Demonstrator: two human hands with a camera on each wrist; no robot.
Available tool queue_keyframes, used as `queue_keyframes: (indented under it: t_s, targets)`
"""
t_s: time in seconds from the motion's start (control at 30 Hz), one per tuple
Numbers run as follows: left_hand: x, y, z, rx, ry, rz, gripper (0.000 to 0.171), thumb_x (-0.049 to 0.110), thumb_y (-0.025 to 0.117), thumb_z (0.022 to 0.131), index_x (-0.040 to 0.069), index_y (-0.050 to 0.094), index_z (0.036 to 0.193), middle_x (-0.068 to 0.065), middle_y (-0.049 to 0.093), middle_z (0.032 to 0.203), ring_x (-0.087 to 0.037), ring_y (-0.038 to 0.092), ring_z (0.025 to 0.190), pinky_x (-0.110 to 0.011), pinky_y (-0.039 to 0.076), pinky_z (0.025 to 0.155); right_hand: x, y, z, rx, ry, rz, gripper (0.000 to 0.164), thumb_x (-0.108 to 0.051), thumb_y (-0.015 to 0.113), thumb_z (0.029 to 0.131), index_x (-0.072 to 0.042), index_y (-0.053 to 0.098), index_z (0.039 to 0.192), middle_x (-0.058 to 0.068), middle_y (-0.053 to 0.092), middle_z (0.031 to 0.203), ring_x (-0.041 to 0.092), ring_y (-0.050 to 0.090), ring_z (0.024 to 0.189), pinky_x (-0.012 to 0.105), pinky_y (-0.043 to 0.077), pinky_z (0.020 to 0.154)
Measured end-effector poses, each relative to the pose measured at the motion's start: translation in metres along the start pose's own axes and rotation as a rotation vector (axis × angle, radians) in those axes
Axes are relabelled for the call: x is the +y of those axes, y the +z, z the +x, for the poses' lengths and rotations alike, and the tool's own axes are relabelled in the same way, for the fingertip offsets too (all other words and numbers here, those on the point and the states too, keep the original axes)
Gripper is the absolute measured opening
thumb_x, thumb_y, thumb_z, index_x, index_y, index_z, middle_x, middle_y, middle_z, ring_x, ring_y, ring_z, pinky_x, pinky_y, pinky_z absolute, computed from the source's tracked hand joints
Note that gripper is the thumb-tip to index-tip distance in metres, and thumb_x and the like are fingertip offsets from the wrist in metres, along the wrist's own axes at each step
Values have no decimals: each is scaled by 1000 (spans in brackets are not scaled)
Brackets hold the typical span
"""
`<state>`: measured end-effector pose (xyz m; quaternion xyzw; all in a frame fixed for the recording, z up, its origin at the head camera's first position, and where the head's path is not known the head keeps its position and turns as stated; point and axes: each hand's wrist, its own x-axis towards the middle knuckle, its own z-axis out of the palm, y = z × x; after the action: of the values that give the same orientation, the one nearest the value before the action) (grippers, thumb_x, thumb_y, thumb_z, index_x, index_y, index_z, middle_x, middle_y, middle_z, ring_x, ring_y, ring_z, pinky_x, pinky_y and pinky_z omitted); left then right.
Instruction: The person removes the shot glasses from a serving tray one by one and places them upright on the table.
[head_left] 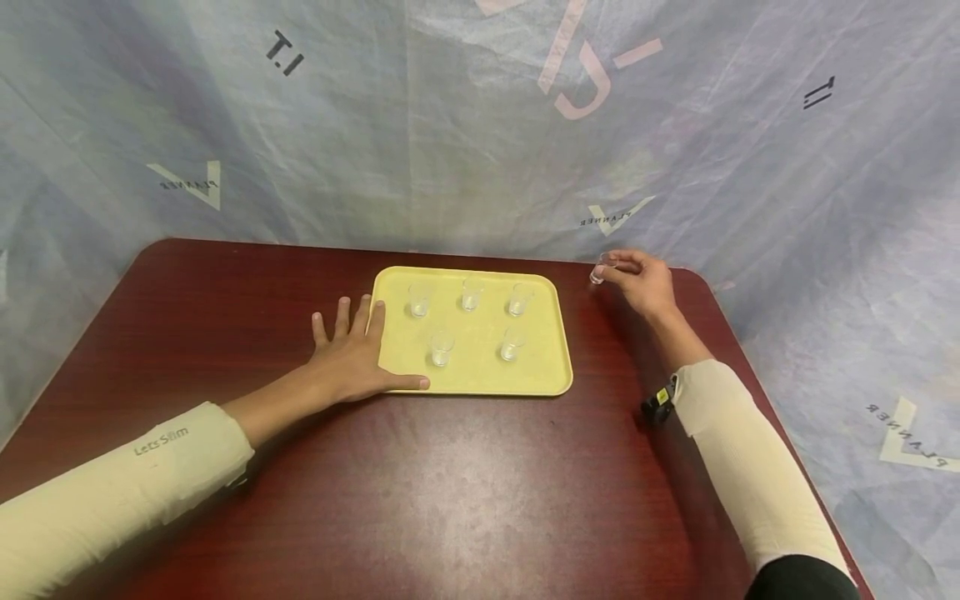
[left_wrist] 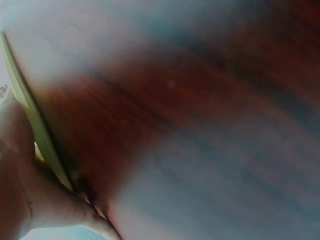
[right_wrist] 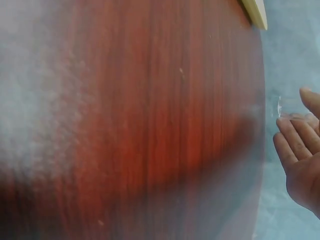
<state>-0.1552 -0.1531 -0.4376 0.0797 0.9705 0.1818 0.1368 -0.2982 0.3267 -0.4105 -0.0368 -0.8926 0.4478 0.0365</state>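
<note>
My right hand (head_left: 643, 282) pinches a small clear shot glass (head_left: 600, 269) between thumb and fingers, near the far right part of the table. In the right wrist view the glass (right_wrist: 280, 107) appears at the fingertips, past the table's edge line. A yellow rectangular tray (head_left: 472, 382) lies on the table, with several similar clear glasses (head_left: 510, 346) standing on it in two rows. Fingers spread and straight, my left hand (head_left: 348, 358) rests at the tray's left edge, its thumb along the near left corner. The left wrist view shows that hand (left_wrist: 45, 200) against the tray's rim (left_wrist: 37, 125).
The dark red wooden table (head_left: 465, 483) has rounded far corners. A grey printed cloth (head_left: 420, 125) hangs close behind the table and along its sides. A small black device (head_left: 660, 402) is strapped at the right wrist.
</note>
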Motion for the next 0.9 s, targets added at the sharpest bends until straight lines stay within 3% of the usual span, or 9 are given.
queue_keyframes:
  t_s: [0.1, 0.33, 0.67, 0.9]
  targets:
    - [-1, 0, -1, 0, 0, -2, 165, 108, 65, 72, 5, -3, 182, -24, -9, 190, -53, -18, 174, -85, -17, 129, 4, -1, 3, 4, 14, -14, 56, -39, 87, 102, -10, 74, 148, 12, 80, 143, -13, 66, 99, 11, 53, 86]
    - [-2, 1, 0, 2, 1, 5, 167, 110, 64, 71, 5, -3, 182, -25, -8, 190, -53, -17, 175, -86, -16, 129, 11, -2, 11, 29, 49, -24, 55, -39, 87, 101, -9, 75, 146, -8, 82, 120, -12, 65, 97, 13, 50, 86]
    - [-1, 1, 1, 2, -1, 15, 166, 110, 64, 71, 4, -2, 182, -25, -7, 190, -52, -17, 175, -86, -15, 129, 15, -3, 16, 45, 113, -15, 56, -42, 85, 103, -12, 72, 149, 0, 78, 131, -9, 64, 103, 13, 51, 88]
    - [-1, 1, 1, 1, 0, 8, 165, 108, 65, 72, 5, -2, 182, -25, -7, 190, -52, -17, 175, -86, -16, 129, 20, -2, 17, 64, 92, -8, 58, -40, 91, 98, -8, 75, 144, -18, 77, 110, -11, 65, 99, 12, 50, 84]
